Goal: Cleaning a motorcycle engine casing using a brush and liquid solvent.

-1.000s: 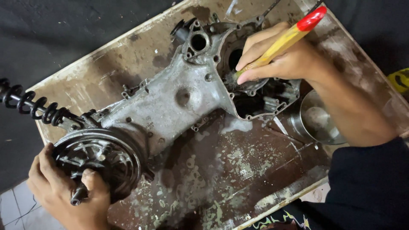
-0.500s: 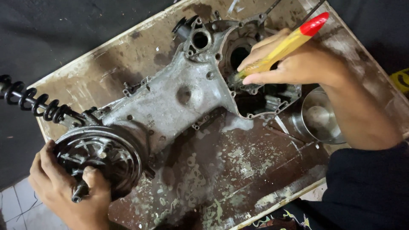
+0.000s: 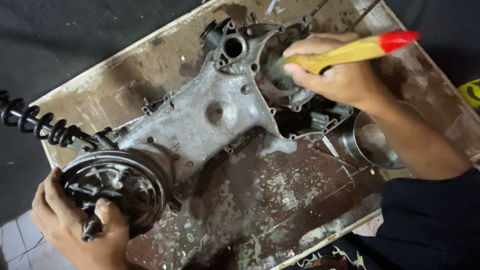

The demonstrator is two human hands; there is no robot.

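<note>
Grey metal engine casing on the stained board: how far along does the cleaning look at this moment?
Done: the flat middle of the grey metal engine casing looks fairly bare and pale. In hand: the right hand works a yellow-handled brush with a red tip in the round opening, while the left hand steadies the dark round drum. Left: that drum and the recesses below the brush look dark and grimy.

A stained, worn wooden board is lying on a dark floor, carrying the work. A grey metal engine casing is resting diagonally across it, with a dark round hub at its lower end overhanging the board's edge. A shiny metal bowl is sitting near the right side. Wet patches and flaking paint are showing on the surface.
</note>
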